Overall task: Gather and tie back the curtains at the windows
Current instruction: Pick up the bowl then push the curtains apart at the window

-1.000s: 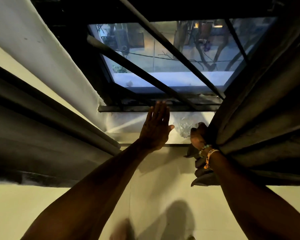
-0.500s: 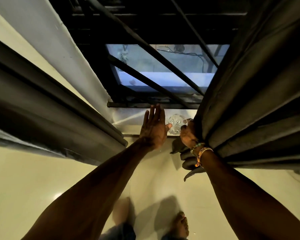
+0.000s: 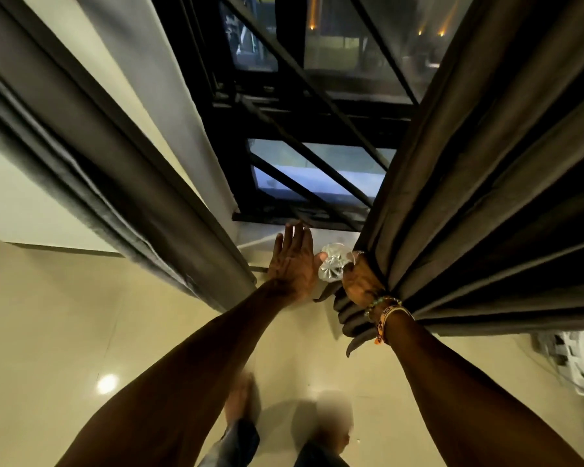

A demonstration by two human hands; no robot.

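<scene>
A dark grey curtain (image 3: pixel 479 183) hangs at the right of the window (image 3: pixel 317 170), bunched into thick folds. My right hand (image 3: pixel 359 281) grips the gathered folds low down, its fingers hidden in the cloth. Between my two hands sits a clear cut-glass knob (image 3: pixel 332 266) by the sill. My left hand (image 3: pixel 292 261) is flat with straight fingers against the sill edge, its thumb touching the glass knob. A second dark curtain (image 3: pixel 91 156) hangs at the left, apart from both hands.
A white wall panel (image 3: pixel 155 96) runs between the left curtain and the black window bars (image 3: pixel 300 96). Cream floor tiles (image 3: pixel 81 332) lie below, with my feet (image 3: pixel 240 399) on them. Something white and patterned (image 3: pixel 573 362) lies at the right edge.
My right hand has drawn the right curtain further left, close to the glass knob. The view tilted up, showing more window. My left hand stays flat at the sill.
</scene>
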